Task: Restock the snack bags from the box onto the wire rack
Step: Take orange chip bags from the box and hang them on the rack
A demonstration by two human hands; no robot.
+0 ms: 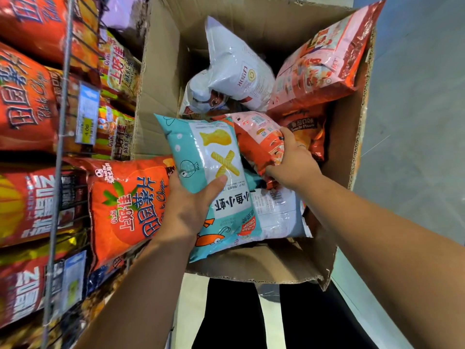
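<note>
Cardboard box (pixel 352 172): one, brown and corrugated, flaps open, near edge ragged; it stands just right of the rack, in front of my legs.
Bags in the box: I count at least seven, all glossy, puffed plastic pillows lying loosely at angles.
Teal bag (pixel 208 157): one, over the box's left side near the rack; teal with a white panel, printed with yellow fish-shaped and ridged stick snacks, an orange shrimp drawing and dark characters.
Left hand (pixel 188 210): clamped on the teal bag, thumb across its front, fingers hidden behind it.
Right hand (pixel 294 159): inside the box, fingers curled over the edge of the red bag (pixel 259 142), which is red and pink with small printed labels.
White bags (pixel 239 69): two at the far side, one upright and leaning, one lower beneath it.
Pink bag (pixel 324 54): one, large, propped against the far right corner.
Tomato bag (pixel 304 127): one, dark red, just beyond my right hand.
Pale bag (pixel 279 212): one, barcode up, partly under the teal bag.
Rack (pixel 63 96): thin grey wire, packed with red, orange and yellow bags.
Orange bag (pixel 125 205): one, at the rack's edge beside my left hand; I cannot tell if they touch.
Price tags (pixel 86 114): two, blue, on the wire.
</note>
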